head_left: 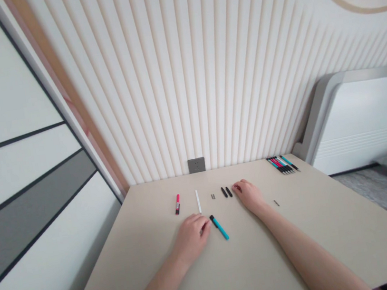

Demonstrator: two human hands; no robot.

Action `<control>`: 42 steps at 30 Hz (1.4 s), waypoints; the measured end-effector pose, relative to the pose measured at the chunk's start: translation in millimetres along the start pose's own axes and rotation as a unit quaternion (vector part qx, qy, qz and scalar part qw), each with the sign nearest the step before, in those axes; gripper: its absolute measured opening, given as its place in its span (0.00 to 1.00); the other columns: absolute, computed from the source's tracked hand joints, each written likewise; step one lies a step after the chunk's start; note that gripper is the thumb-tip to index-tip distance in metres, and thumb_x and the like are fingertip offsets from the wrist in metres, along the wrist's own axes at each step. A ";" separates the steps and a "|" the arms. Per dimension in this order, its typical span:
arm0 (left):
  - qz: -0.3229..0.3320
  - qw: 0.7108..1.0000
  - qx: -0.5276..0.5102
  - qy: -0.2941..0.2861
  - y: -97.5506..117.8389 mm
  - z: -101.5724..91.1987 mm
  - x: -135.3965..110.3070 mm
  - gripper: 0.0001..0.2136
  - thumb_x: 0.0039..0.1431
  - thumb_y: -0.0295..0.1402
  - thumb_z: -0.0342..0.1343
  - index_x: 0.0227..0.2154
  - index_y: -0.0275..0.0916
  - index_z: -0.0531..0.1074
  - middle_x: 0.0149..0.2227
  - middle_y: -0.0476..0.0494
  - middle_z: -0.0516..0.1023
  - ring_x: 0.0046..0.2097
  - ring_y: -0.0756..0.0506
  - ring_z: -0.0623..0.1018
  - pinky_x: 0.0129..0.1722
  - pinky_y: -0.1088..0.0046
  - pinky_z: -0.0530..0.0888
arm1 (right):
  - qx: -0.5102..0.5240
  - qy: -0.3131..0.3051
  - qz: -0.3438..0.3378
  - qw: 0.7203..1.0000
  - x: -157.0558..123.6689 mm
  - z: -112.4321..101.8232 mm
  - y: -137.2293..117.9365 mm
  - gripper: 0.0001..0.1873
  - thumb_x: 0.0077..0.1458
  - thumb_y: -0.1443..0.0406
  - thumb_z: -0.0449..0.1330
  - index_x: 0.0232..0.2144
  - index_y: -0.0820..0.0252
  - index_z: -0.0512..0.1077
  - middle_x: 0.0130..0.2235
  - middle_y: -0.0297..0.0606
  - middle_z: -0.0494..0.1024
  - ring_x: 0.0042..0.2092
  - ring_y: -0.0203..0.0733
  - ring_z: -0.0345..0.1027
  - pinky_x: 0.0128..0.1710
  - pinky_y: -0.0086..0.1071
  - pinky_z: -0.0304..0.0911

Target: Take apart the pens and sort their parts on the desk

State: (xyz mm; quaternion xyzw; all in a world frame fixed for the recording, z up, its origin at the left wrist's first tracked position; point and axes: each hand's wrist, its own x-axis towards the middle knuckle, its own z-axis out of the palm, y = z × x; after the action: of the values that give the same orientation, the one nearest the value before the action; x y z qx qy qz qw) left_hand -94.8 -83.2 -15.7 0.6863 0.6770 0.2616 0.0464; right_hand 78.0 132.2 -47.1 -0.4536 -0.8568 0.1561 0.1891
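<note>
My left hand [193, 235] rests on the beige table [153, 266] with its fingers curled, fingertips just left of a teal pen barrel with a black end [219, 227]. What it holds, if anything, is hidden. My right hand [248, 194] lies further back, fingers bent, its fingertips touching the table beside two short black pen parts [226, 191]. A thin white refill [198, 201] lies upright between the hands. A red pen barrel [177, 204] lies to the left. A tiny dark piece [212, 196] sits near the black parts.
A row of several assembled pens [283, 163] lies at the table's back right. Another small dark piece [276, 203] lies right of my right forearm. A grey wall socket [197, 164] sits in the ribbed wall behind. A white bed headboard [362, 116] stands at right.
</note>
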 end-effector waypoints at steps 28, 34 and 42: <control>0.032 0.999 -0.005 -0.001 1.0 0.2 -1.6 0.11 0.67 0.32 0.46 0.34 0.40 0.73 0.35 0.46 0.76 0.40 0.45 0.74 0.43 0.68 0.71 | -0.038 0.009 0.060 0.997 -6.6 -1.3 -7.7 0.17 0.64 0.60 0.50 0.40 0.58 0.78 0.42 0.44 0.78 0.43 0.44 0.72 0.38 0.31 0.58; 0.097 0.994 0.027 -0.038 6.5 -0.8 -3.3 0.14 0.64 0.30 0.51 0.51 0.44 0.70 0.42 0.44 0.74 0.46 0.43 0.73 0.49 0.63 0.70 | -0.039 0.003 0.060 0.997 -6.3 -4.1 -9.3 0.16 0.64 0.61 0.50 0.43 0.57 0.77 0.43 0.44 0.78 0.44 0.45 0.72 0.39 0.31 0.59; 0.146 0.986 0.055 -0.064 10.6 -2.2 -5.2 0.13 0.63 0.27 0.52 0.48 0.46 0.73 0.42 0.44 0.73 0.46 0.43 0.72 0.48 0.63 0.69 | 0.044 -0.026 -0.056 0.997 -35.7 -14.1 -34.0 0.15 0.61 0.64 0.52 0.44 0.59 0.76 0.41 0.41 0.79 0.42 0.41 0.72 0.44 0.30 0.60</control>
State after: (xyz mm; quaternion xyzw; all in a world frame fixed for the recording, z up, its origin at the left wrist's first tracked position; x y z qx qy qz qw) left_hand -85.8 -89.6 -11.0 0.7945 0.5786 0.1838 0.0135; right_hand 78.6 85.3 -26.2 -0.3920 -0.8778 0.1943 0.1951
